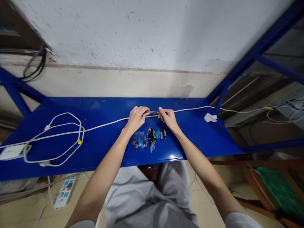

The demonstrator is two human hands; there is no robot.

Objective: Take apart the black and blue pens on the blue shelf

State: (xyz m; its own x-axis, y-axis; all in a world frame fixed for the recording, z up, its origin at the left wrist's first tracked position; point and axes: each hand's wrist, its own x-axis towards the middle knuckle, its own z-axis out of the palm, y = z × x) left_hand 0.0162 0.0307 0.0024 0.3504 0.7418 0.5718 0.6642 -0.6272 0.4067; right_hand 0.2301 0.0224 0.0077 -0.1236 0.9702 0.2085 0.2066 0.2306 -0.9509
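My left hand (pixel 138 117) and my right hand (pixel 168 118) meet above the blue table, each with its fingers closed on one end of a pen (pixel 154 112). The pen lies level between them, with a clear, slim barrel; its ends are hidden by the fingers. Below my left hand sits a group of clear pen barrels (pixel 139 139), a few with blue inside. Thin pen refills (pixel 151 144) are laid beside them. Closer to my right wrist are several short pen parts, including blue ones (pixel 158 133) and grey ones (pixel 165 133).
A white cable (pixel 106 124) crosses the blue table (pixel 109 148), passing just behind the pen. Looped cable (pixel 80 126) and a white adapter (pixel 14 152) are at left. Crumpled tissue (pixel 210 117) lies at right. Blue frame posts flank the table; a wall stands behind.
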